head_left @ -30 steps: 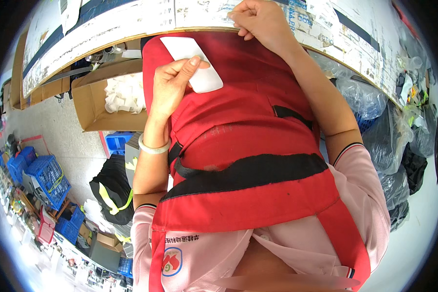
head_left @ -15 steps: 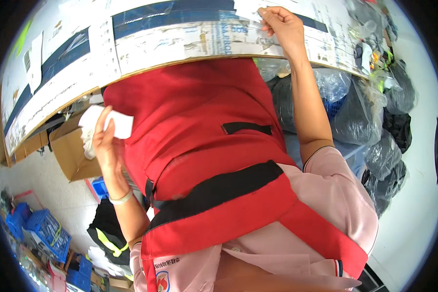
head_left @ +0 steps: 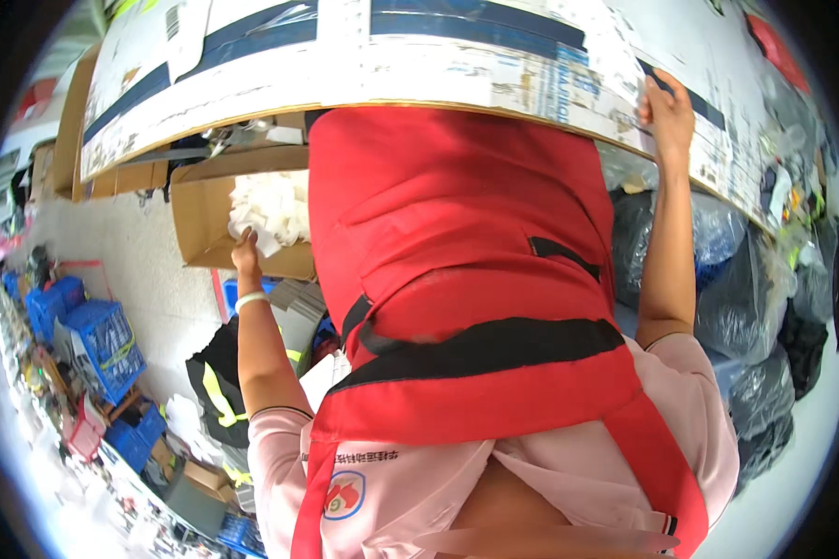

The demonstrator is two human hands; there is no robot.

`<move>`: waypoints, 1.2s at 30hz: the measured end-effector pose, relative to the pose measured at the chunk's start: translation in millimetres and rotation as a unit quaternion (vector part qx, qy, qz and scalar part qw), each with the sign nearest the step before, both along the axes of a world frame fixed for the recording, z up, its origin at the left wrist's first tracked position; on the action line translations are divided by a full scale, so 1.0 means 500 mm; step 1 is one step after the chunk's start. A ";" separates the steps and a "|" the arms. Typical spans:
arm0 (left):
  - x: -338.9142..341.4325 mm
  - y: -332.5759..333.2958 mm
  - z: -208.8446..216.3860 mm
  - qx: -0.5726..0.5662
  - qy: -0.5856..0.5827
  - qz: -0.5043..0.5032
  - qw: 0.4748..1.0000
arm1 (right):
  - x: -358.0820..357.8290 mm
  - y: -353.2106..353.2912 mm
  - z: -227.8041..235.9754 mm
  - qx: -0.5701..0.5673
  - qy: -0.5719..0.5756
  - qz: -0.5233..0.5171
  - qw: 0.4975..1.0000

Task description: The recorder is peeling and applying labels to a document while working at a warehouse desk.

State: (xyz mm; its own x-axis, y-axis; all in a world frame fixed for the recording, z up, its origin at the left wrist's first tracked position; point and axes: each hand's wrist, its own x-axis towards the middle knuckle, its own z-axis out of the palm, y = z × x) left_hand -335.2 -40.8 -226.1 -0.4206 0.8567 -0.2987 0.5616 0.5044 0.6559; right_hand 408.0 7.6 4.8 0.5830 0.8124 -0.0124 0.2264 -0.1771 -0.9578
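My left hand (head_left: 246, 253) reaches down to an open cardboard box (head_left: 196, 222) at the left, below the table edge. Its fingers are closed on a white piece (head_left: 268, 244), thin and flat, beside the box's heap of similar white pieces (head_left: 275, 200). Whether they are paper or cloth I cannot tell. At the upper right, my right hand (head_left: 669, 116) is over the table (head_left: 419, 82), fingers curled against a thin white piece (head_left: 622, 63) lying on it. Part of that piece blends into the pale tabletop.
Plastic bags (head_left: 732, 284), dark and clear, are piled to the right under the table edge. Blue crates (head_left: 107, 340) stand on the floor at the left. A black bag with a yellow-green stripe (head_left: 216, 382) lies near my left arm.
My left hand has moved from beside my red apron down to the box with its white piece. The view has shifted, so the table and my right hand appear farther right.
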 end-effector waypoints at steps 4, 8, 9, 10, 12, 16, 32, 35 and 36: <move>0.150 0.139 0.133 0.090 -0.106 -0.010 0.990 | -0.057 0.014 0.021 0.014 -0.039 0.035 0.999; 0.446 0.239 0.410 0.181 -0.203 -0.142 0.952 | -0.167 0.043 0.046 0.025 -0.065 0.105 0.992; 0.491 0.249 0.445 0.234 -0.156 -0.175 0.943 | -0.200 0.050 0.051 0.021 -0.054 0.140 0.988; 0.531 0.266 0.464 0.284 -0.112 -0.210 0.929 | -0.228 0.053 0.051 0.015 -0.047 0.170 0.984; 0.594 0.295 0.499 0.268 0.057 -0.228 0.934 | -0.277 0.049 0.055 0.016 -0.069 0.205 0.976; 0.596 0.333 0.460 0.181 0.047 -0.237 0.953 | -0.310 0.036 0.044 0.020 -0.116 0.273 0.955; 0.562 0.349 0.436 0.175 -0.090 -0.220 0.955 | -0.367 0.030 0.045 0.001 -0.118 0.363 0.924; 0.571 0.344 0.436 0.194 -0.114 -0.201 0.953 | -0.380 0.027 0.036 0.024 -0.138 0.348 0.927; 0.577 0.342 0.435 0.231 -0.048 -0.215 0.948 | -0.391 0.029 0.039 0.023 -0.138 0.348 0.927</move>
State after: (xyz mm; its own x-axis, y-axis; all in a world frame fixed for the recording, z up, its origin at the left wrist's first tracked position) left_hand -46.7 130.3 -8.7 0.0080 0.9914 0.1303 0.5776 -0.1110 0.8088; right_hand 212.3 22.3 24.4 -0.1060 0.9890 0.1032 0.5086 0.1431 -0.8490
